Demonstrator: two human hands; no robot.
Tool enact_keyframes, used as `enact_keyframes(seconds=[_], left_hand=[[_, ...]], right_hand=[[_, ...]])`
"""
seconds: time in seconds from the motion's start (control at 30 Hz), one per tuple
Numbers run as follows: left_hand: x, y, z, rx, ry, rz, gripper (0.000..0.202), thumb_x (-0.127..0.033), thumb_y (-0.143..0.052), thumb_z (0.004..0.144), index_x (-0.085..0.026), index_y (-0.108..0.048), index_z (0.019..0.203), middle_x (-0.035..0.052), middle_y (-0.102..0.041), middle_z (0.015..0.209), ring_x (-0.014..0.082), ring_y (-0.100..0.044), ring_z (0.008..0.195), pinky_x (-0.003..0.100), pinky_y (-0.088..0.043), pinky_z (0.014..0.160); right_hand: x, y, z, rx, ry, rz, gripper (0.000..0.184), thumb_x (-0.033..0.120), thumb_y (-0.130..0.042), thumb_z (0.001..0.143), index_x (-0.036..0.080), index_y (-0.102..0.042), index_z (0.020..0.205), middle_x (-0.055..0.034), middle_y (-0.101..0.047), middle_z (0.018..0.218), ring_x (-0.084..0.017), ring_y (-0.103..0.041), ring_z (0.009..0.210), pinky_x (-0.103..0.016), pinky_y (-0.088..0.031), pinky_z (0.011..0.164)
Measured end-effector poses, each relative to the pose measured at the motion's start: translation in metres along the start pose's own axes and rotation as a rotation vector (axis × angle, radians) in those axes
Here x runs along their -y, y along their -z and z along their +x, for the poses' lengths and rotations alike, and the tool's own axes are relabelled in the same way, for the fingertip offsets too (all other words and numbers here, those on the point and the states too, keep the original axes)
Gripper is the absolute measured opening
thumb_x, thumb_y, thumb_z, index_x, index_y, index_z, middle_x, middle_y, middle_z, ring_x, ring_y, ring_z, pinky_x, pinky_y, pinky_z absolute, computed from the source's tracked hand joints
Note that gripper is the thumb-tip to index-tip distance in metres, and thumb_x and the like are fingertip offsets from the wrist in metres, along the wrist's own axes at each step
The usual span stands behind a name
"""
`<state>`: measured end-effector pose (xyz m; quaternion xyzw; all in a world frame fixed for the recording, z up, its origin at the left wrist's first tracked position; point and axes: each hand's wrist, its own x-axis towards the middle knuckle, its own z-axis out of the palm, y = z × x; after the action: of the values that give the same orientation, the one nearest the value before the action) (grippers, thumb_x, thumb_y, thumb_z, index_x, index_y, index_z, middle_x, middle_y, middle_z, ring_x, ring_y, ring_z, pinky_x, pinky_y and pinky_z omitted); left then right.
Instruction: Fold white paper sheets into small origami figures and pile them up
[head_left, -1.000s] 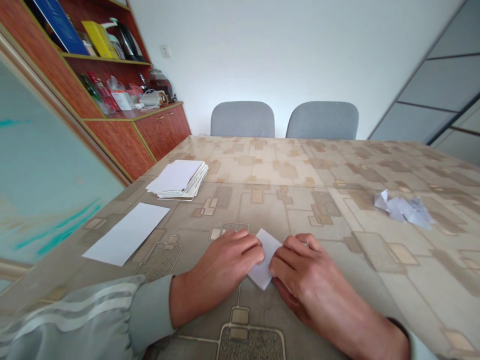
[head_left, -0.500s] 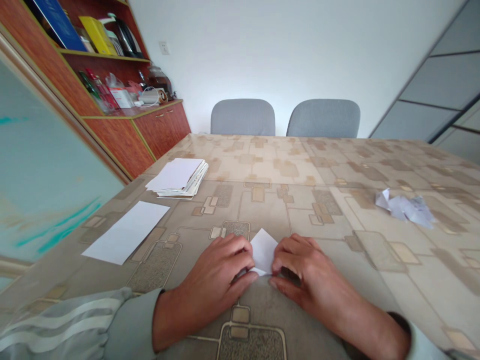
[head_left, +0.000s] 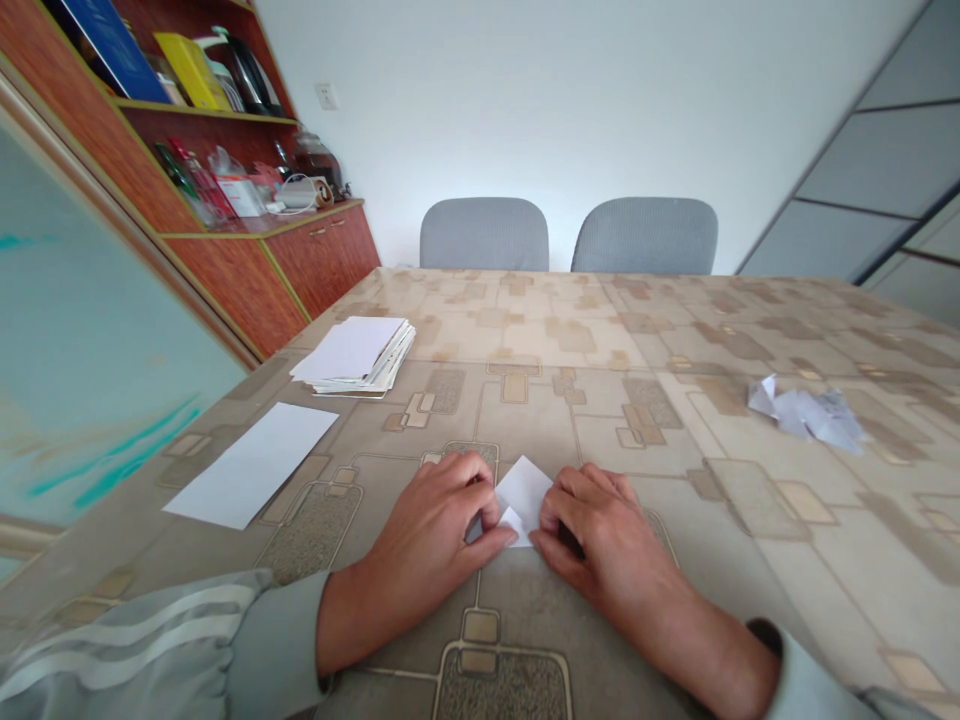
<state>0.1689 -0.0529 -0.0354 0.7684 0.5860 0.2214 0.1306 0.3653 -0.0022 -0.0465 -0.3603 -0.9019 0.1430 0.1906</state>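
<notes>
Your left hand (head_left: pixel 431 525) and right hand (head_left: pixel 611 535) grasp opposite sides of a small piece of paper (head_left: pixel 526 485) at the near side of a patterned table (head_left: pixel 562 345), fingers curled and thumbs toward you. Between them, the white piece points one corner away from you, while a small triangular flap (head_left: pixel 513 521) shows near its close edge, beside your left thumb. By the look of it, the folding is partly done: the piece is small, its near edge runs roughly straight and the flap is turned up, yet it appears far from a finished shape. Whether the crease under your fingers is pressed flat cannot be told, as your hands cover both sides. To your left, a rectangular sheet (head_left: pixel 255 465) lies flat with no fold to be seen, apparently untouched work; beyond it sits a stack of paper (head_left: pixel 352 350), its top sheet also flat. Well off to your right rests a small cluster of folded paper (head_left: pixel 806 412), seemingly work already done, though its exact shapes and count are too small to make out. Two grey chairs (head_left: pixel 484 235) stand across the table from you.
</notes>
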Motion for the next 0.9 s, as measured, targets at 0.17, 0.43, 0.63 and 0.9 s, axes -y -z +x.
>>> enact_keyframes(seconds=[0.17,0.43,0.63,0.9], left_hand=[[0.003,-0.001,-0.001,-0.034,-0.026,0.043,0.019,-0.029,-0.072,0.081,-0.018,-0.058,0.075,-0.0006,-0.056,0.082,0.0185,-0.052,0.080,0.031,-0.037,0.070],[-0.001,0.002,-0.006,-0.045,-0.508,0.303,0.018,-0.027,-0.053,0.097,-0.019,-0.061,0.082,0.0006,-0.060,0.081,0.0176,-0.049,0.076,0.032,-0.032,0.067],[-0.008,0.008,-0.007,0.027,-0.560,0.492,0.015,-0.013,-0.052,0.093,-0.016,-0.060,0.081,0.0020,-0.058,0.074,0.0194,-0.047,0.069,0.035,-0.032,0.061],[-0.001,-0.001,-0.002,-0.081,-0.486,0.426,0.028,-0.013,-0.046,0.095,-0.017,-0.057,0.070,0.0016,-0.055,0.067,0.0173,-0.046,0.061,0.032,-0.035,0.056]], right_hand=[[-0.001,0.003,0.001,-0.018,0.065,-0.060,0.011,0.018,-0.074,0.078,0.020,-0.063,0.075,0.0002,-0.062,0.078,-0.018,-0.054,0.078,-0.033,-0.035,0.075],[-0.001,0.010,0.005,-0.030,0.219,-0.007,0.018,0.021,-0.065,0.089,0.023,-0.064,0.071,0.0022,-0.063,0.076,-0.017,-0.053,0.081,-0.034,-0.031,0.082],[0.001,0.012,0.002,0.004,0.205,0.046,0.013,0.025,-0.065,0.089,0.022,-0.064,0.077,0.0006,-0.063,0.082,-0.018,-0.053,0.085,-0.035,-0.031,0.085],[0.003,0.015,0.005,-0.020,0.293,-0.082,0.016,0.020,-0.060,0.091,0.020,-0.062,0.075,0.0004,-0.064,0.077,-0.017,-0.053,0.081,-0.038,-0.030,0.091]])
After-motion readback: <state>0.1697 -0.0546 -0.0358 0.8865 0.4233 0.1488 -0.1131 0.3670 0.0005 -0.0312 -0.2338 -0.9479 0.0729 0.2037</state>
